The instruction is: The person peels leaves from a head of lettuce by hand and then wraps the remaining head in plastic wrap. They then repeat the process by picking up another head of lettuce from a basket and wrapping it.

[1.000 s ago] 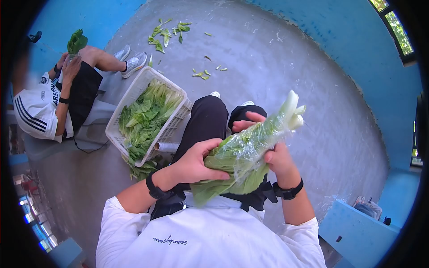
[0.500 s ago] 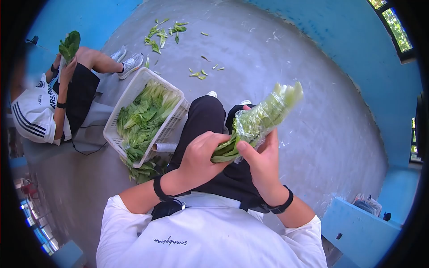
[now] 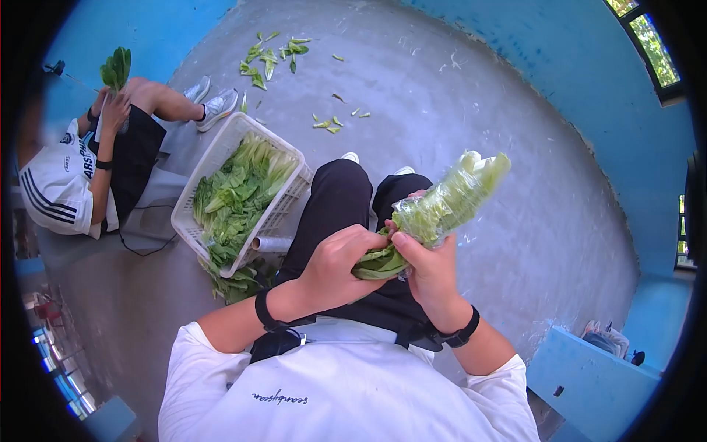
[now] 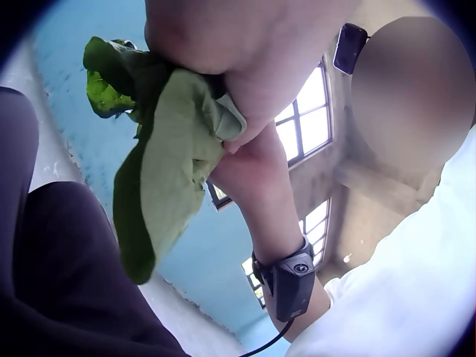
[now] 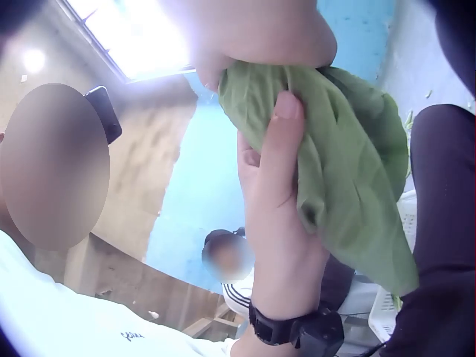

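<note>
A bunch of leafy greens (image 3: 449, 210), its pale stalk end wrapped in clear plastic film, is held over my lap in the head view. The stalks point up and right. My left hand (image 3: 335, 258) grips the leafy end, and its thumb side meets my right hand (image 3: 436, 280). That right hand holds the bunch at the film's lower edge, thumb on top and other fingers mostly hidden beneath. Broad green leaves (image 4: 175, 163) hang below the hands in the left wrist view. In the right wrist view, the left thumb presses along the leaves (image 5: 349, 171).
To the left, a white plastic crate (image 3: 193, 199) holds more leafy greens, with a pale roll (image 3: 272, 244) beside it. Loose leaves (image 3: 269, 60) lie on the floor ahead. Another person (image 3: 66, 177) sits at far left holding greens. A blue cabinet (image 3: 589, 376) stands at right.
The spread leaves have been gathered between both hands. My right hand has moved from beneath the bunch to its near side, thumb on top. The stalk end has lately shifted slightly right.
</note>
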A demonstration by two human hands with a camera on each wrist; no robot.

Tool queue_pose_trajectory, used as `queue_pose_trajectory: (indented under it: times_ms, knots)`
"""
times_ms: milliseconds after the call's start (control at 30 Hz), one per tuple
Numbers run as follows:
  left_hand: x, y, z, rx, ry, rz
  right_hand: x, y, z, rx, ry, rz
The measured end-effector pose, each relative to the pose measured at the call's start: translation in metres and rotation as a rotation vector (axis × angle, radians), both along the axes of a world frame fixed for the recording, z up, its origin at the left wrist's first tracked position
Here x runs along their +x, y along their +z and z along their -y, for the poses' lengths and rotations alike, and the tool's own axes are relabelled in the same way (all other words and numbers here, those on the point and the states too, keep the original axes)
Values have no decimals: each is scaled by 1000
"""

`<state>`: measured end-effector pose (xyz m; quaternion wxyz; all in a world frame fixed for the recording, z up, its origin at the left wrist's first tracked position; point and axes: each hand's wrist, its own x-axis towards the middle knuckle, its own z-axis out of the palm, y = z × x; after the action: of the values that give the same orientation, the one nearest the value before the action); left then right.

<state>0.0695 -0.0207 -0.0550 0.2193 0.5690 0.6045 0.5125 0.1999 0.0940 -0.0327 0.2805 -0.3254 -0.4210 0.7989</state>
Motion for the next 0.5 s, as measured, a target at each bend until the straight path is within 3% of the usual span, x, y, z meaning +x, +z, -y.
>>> queue_pose_trajectory:
  times_ms: [133, 167, 267, 433, 467, 500]
  knots:
    - [-21, 27, -5, -33, -147, -122, 2, 8, -6, 130, -77, 29]
    - [-28, 29, -2, -107, -131, -152, 1, 11, -9, 170, -108, 35]
    - [-40, 36, 3, -75, 74, -94, 5, 22, -16, 241, 40, 156]
    - [-16, 32, -24, -92, -68, 589, -13, 7, -12, 736, 196, 374]
    - [-9, 34, -27, -258, -114, 894, -16, 5, -10, 833, 225, 403]
    - [-4, 24, -31, -235, -30, 853, -15, -1, -9, 953, 273, 453]
